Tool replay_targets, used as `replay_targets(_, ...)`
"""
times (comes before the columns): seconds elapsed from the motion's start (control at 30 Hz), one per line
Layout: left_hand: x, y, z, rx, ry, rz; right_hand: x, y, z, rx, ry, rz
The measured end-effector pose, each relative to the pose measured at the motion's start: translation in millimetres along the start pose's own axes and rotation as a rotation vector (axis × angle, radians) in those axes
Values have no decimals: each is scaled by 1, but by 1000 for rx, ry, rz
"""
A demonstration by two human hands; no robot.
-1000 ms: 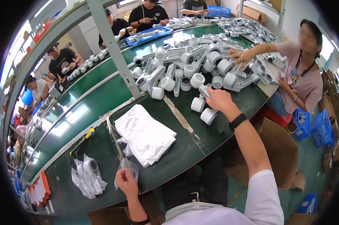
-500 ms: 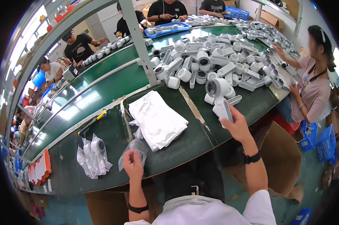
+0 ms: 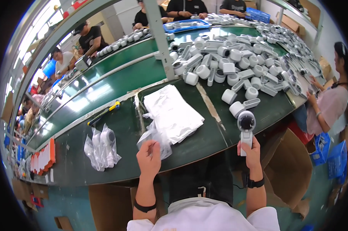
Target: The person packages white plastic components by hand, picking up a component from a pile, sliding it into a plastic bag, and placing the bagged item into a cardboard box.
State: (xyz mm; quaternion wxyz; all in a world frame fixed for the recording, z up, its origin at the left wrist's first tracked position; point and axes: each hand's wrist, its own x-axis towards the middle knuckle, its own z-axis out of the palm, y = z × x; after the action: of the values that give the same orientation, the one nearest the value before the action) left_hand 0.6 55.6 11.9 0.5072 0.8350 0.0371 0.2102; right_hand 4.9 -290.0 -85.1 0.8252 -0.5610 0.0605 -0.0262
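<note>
My right hand (image 3: 251, 151) grips the handle of a white handheld device (image 3: 246, 129) with a round dark-faced head, held upright over the table's near edge. My left hand (image 3: 148, 158) pinches a clear plastic bag (image 3: 155, 135) lying on the dark green table (image 3: 120, 131). A stack of flat clear bags (image 3: 174, 111) lies just beyond it. At the left sit bagged white devices (image 3: 102, 148). A large heap of loose white devices (image 3: 235, 65) covers the table's far right.
A grey post (image 3: 160, 42) rises from the table. A yellow-handled tool (image 3: 103, 113) lies near the green conveyor belt (image 3: 116, 77). A person in pink (image 3: 328, 107) stands at right; several others work across the belt. An open cardboard box (image 3: 293, 165) sits at lower right.
My right hand has pulled the white device from beside the heap back toward me, to the table's near edge. My left hand has stayed on the clear bag, lifting it slightly.
</note>
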Motion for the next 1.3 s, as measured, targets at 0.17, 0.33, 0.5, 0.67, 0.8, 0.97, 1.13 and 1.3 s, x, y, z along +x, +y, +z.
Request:
replay_targets(0.17, 13, 10, 38, 8, -119, 38, -37, -25, 19, -88, -263, 57)
replay_targets(0.33, 15, 8, 51, -120, -161, -44, -41, -45, 60, -297, -510, -1)
replay_targets(0.5, 12, 14, 52, -149, -218, -75, -35, -45, 81, -309, -591, 76)
replay_targets(0.67, 26, 18, 41, -128, -130, -98, -18, -46, 73, -316, -445, -14)
replay_targets(0.8, 34, 9, 18, -152, 51, -64, 17, -49, 60, -91, -202, -51)
replay_targets(0.97, 37, -32, -29, -143, 346, -38, 91, -44, 96, -118, -211, -98)
replay_targets(1.13, 20, -88, -79, -23, 636, -113, 137, -20, 155, -223, -291, -210)
replay_targets(1.3, -6, -106, -91, -7, 671, -104, 141, -9, 170, -353, -330, -202)
